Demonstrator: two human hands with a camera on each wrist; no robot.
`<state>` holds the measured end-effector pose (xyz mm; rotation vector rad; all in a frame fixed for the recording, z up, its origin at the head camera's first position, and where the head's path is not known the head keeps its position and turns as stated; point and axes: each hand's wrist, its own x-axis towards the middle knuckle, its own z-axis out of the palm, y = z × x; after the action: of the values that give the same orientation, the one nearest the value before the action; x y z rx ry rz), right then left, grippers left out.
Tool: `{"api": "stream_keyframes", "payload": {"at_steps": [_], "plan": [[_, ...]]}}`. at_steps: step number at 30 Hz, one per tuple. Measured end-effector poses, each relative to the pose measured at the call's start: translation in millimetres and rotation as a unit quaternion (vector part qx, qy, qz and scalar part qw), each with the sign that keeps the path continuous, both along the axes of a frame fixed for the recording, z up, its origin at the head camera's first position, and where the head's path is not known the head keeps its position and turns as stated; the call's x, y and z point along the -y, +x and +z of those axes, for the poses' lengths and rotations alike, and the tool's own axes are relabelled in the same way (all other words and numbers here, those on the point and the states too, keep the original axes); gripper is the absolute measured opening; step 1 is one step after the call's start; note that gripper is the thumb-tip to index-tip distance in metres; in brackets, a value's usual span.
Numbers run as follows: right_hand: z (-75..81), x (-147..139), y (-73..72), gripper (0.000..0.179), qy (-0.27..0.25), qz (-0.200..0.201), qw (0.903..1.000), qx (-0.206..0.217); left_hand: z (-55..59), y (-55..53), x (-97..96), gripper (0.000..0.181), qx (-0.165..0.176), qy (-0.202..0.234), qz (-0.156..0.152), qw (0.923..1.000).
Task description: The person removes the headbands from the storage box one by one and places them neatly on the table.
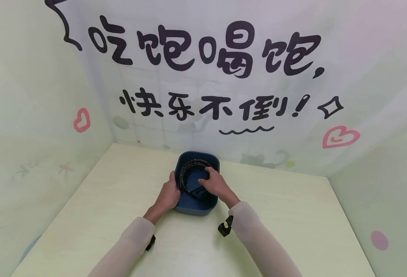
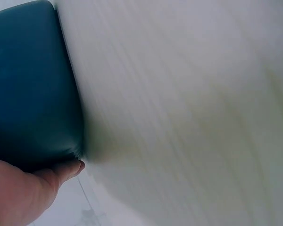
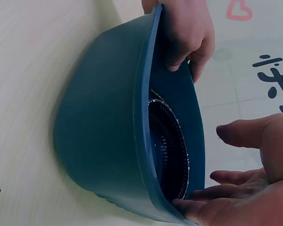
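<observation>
A dark blue plastic box [image 1: 194, 207] stands on the table near the back wall. Inside it lies a coiled dark band [image 1: 186, 169] with a glittery edge; a black flat part [image 1: 199, 192] shows at its near side. My left hand [image 1: 169, 194] grips the box's left wall, its thumb over the rim in the right wrist view. Over the box's right side reaches my right hand [image 1: 217, 184]. In the right wrist view, its thumb and fingers [image 3: 231, 177] are spread apart, with some fingertips at the rim. Whether they touch the band cannot be told.
The pale wood-grain table [image 1: 120, 184] extends around the box. Behind it rises a printed cloth wall [image 1: 189, 84] with black characters and pink hearts, and similar walls stand left and right. A dark wrist device [image 1: 226, 226] hangs at the right sleeve.
</observation>
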<state>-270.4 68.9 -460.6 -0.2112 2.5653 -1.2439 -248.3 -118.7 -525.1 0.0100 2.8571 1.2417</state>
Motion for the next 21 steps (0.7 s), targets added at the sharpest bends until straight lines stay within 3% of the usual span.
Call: {"api": "stream_keyframes", "payload": {"at_steps": [8, 13, 21], "plan": [[0.0, -2.3, -1.3, 0.049, -0.061, -0.025, 0.9977, -0.012, 1.0, 0.5, 0.7, 0.072, 0.005, 0.007, -0.001, 1.0], [-3.0, -2.8, -3.9, 0.045, -0.096, -0.043, 0.9944, 0.007, 0.5, 0.7, 0.5, 0.072, 0.006, 0.011, -0.005, 0.9999], [-3.3, -1.1, -8.3, 0.052, -0.12, -0.092, 0.9881, 0.027, 0.1, -0.4, -0.2, 0.071, 0.006, 0.015, -0.002, 0.9999]]}}
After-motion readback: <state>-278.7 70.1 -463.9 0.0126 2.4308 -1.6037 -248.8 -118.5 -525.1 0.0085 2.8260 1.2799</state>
